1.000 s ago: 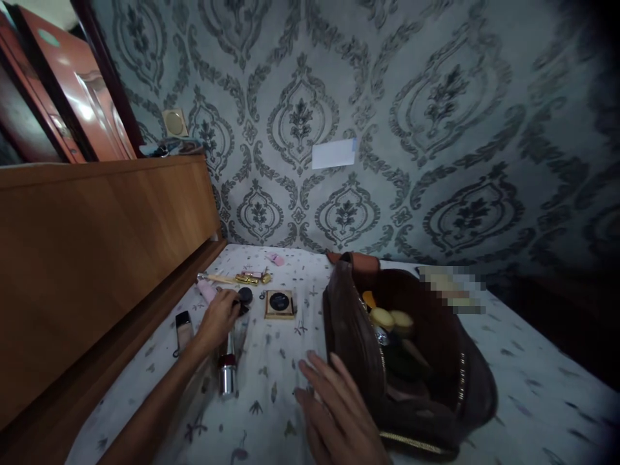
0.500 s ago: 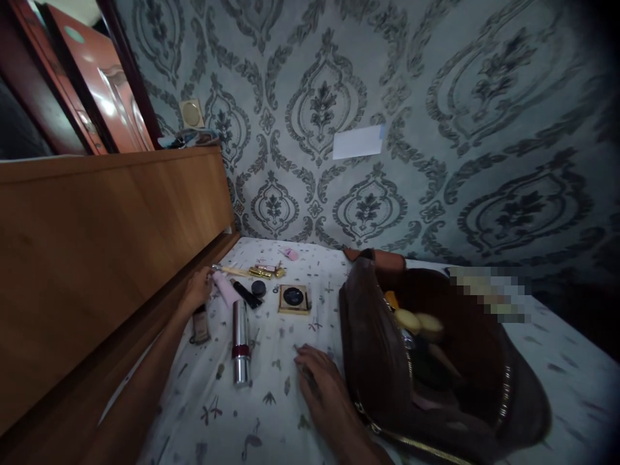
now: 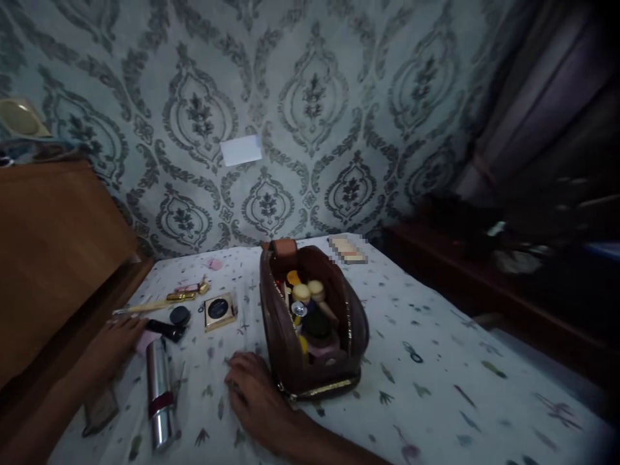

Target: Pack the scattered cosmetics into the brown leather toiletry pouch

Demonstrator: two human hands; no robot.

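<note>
My left hand [image 3: 113,339] lies low at the left, fingers stretched out over a pink tube [image 3: 144,341] that it partly covers. Just beyond its fingertips is a thin, light-handled brush [image 3: 145,307]. To its right lie a black tube [image 3: 165,329], a small round black pot [image 3: 179,315] and a silver cylinder with a red band [image 3: 159,394]. My right hand [image 3: 254,397] rests on the sheet with loosely bent fingers, nothing visible in it. Right beside it stands an unzipped brown bag [image 3: 278,342] with several cosmetics and yellow-capped items inside.
A square gold compact [image 3: 219,311], gold lipstick-like tubes [image 3: 181,296] and a small pink item [image 3: 214,264] lie on the patterned sheet [image 3: 426,387]. A glass-like bottle [image 3: 101,411] is under my left forearm. A wooden board [image 3: 58,239] borders the left.
The view has swung right, so the bag now sits mid-frame and everything appears further left. My left hand has drawn back slightly over the pink tube; my right hand stays on the sheet.
</note>
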